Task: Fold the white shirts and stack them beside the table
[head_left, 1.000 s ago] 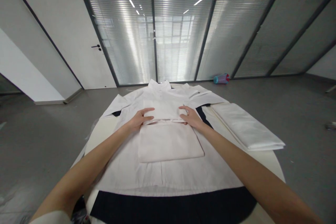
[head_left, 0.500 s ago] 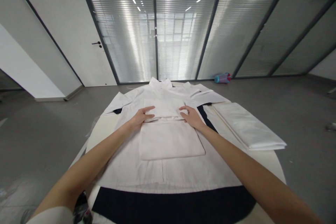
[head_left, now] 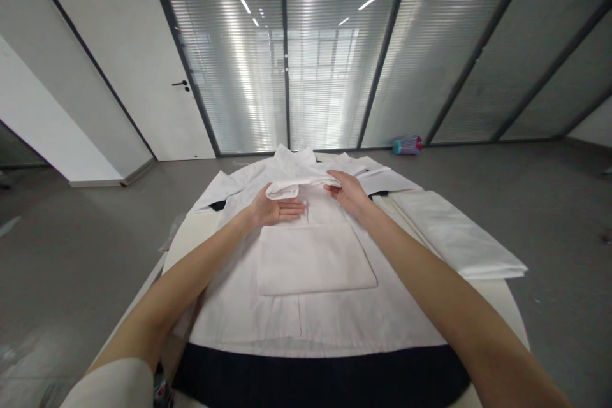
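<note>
A white shirt (head_left: 229,322) lies spread out, its collar at the far end. On its front rests a folded white cloth (head_left: 315,261). Just beyond, a rolled white cloth edge (head_left: 285,191) is raised between my hands; I cannot tell whether it belongs to the folded piece. Palm up, my left hand (head_left: 277,209) has its fingers stretched out flat under the edge's left end, its thumb hidden by the fabric. My right hand (head_left: 348,191) pinches the right end, fingers above and thumb below.
Beneath the shirt are dark navy fabric (head_left: 315,376) and a round cream table (head_left: 507,306). Another folded white cloth (head_left: 459,233) lies at the right, its corner over the table edge. A blue and pink bundle (head_left: 406,145) is on the floor by the glass wall.
The cloth edge has been lifted off the shirt, with my right hand raised and gripping it. My left hand has turned palm up, fingers extended under the fabric. The view has shifted slightly.
</note>
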`<state>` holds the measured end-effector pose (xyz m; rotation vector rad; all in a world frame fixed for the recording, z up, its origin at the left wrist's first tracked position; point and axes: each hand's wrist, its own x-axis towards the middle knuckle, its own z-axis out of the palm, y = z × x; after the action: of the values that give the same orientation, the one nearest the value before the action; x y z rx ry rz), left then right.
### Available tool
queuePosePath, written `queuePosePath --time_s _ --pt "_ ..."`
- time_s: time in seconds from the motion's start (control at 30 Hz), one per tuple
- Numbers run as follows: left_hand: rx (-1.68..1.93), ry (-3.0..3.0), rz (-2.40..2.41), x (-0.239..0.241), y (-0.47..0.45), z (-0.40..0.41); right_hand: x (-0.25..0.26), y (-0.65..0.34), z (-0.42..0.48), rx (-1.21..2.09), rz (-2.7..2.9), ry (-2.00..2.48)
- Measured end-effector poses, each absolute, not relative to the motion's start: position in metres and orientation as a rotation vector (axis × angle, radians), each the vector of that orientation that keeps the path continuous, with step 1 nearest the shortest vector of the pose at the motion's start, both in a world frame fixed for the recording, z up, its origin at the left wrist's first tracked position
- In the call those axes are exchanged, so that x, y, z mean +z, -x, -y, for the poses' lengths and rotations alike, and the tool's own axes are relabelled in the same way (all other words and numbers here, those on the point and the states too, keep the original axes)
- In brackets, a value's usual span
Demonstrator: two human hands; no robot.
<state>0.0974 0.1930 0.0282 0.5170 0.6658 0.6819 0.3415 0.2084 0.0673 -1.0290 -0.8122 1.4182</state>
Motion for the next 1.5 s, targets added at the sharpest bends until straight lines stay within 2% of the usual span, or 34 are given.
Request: queuePosePath --time_s 0.17,0.27,0.47,0.73,0.87,1.03,1.1,1.23,1.33,1.5 --pt "0.626 -0.516 -0.6 0.022 -0.102 -0.194 0.048 -0.352 -0.197 1.377 0.86 1.121" --pt "0.711 -0.646 -0.734 0.02 -0.1 -0.187 0.026 -0.364 -0.182 1.322 1.036 1.288" --pt "0.946 -0.891 -1.06 0.01 -0.092 -0.174 0.004 -0.373 -0.164 0.95 1.541 1.418" --pt "0.859 -0.875 -0.985 0.024 -0.089 -0.167 0.006 -0.374 -0.159 0.628 1.823 1.44" --pt "0.864 -0.927 -1.165 0.022 -0.093 -0.167 0.003 -0.375 -0.16 0.625 1.829 1.492" --pt "0.886 -1.041 -1.166 0.018 -0.096 -0.165 0.003 -0.371 -0.156 0.573 1.894 1.525" --pt "0.909 -1.197 -1.301 0.02 -0.093 -0.164 0.007 -0.37 -0.148 0.459 2.013 1.544" --pt "1.146 -1.629 -1.676 0.037 -0.081 -0.17 0.03 -0.368 -0.138 -0.002 2.138 1.633" --pt "1.327 -1.883 -1.636 0.053 -0.085 -0.187 0.053 -0.358 -0.152 -0.117 2.095 1.622" --pt "0.983 -2.053 -1.395 0.037 -0.118 -0.211 0.055 -0.319 -0.2 0.004 2.241 1.555"
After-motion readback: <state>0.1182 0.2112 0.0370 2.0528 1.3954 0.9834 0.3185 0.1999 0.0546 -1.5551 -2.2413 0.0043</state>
